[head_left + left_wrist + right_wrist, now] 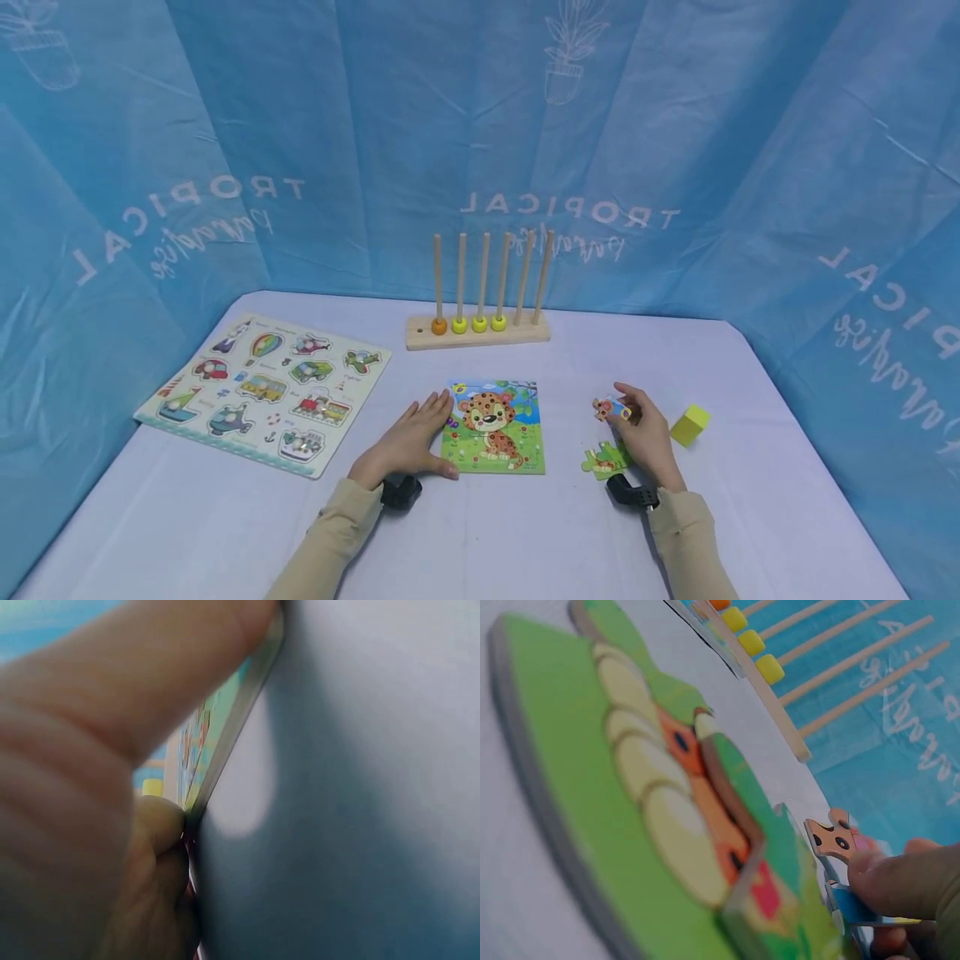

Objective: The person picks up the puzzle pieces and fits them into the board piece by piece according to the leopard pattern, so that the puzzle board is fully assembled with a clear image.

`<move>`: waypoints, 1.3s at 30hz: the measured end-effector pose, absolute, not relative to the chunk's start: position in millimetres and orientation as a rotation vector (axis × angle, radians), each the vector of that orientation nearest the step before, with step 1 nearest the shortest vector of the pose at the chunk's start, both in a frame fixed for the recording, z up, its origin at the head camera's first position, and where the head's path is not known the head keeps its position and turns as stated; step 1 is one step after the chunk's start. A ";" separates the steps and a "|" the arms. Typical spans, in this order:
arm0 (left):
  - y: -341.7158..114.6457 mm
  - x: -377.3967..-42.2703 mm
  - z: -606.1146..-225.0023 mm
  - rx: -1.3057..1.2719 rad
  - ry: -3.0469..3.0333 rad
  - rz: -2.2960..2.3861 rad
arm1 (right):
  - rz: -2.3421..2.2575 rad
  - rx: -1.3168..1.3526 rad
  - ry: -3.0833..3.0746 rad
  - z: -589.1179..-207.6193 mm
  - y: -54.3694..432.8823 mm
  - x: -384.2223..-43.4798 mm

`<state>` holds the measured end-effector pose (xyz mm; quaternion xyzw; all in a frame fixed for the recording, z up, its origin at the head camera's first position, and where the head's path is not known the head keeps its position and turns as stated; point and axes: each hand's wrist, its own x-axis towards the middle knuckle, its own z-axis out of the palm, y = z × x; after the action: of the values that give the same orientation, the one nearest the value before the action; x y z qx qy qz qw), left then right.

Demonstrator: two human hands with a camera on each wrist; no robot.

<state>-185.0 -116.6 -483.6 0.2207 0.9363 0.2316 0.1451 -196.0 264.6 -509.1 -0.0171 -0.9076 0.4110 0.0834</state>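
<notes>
A square leopard jigsaw puzzle (528,433) lies flat near the middle of the table. Along its left edge rests my left hand (408,442), thumb at the near corner and fingertips by the far one; in the left wrist view the thumb (150,667) lies against the puzzle's edge (238,724). My right hand (647,437) pinches a jigsaw piece (617,408) with blue and spotted orange parts, its thumb (900,885) on the blue area in the right wrist view. Just below that hand lie overlapping green jigsaw pieces (603,460) with cream and orange patches.
To the right of my right hand stands a yellow-green block (690,425). A wooden peg rack (480,336) with one orange and several yellow beads is at the back. On the left lies a vehicle peg puzzle board (262,400). Blue curtains (480,125) surround the table.
</notes>
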 end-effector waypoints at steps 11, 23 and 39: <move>-116.6 -183.5 -483.2 0.630 2.702 0.660 | 1.414 -0.272 -2.696 -505.1 263.6 -198.3; -116.9 -182.6 -482.3 0.618 2.694 0.663 | 1.671 -0.368 -2.490 -502.1 263.4 -195.5; -117.2 -183.5 -484.1 0.627 2.694 0.657 | 1.827 -0.324 -2.430 -493.0 244.9 -211.0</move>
<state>-183.5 -117.2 -484.1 0.2181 0.9371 0.2285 0.1489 -211.0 244.9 -493.0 -0.1058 -0.7941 0.5970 0.0419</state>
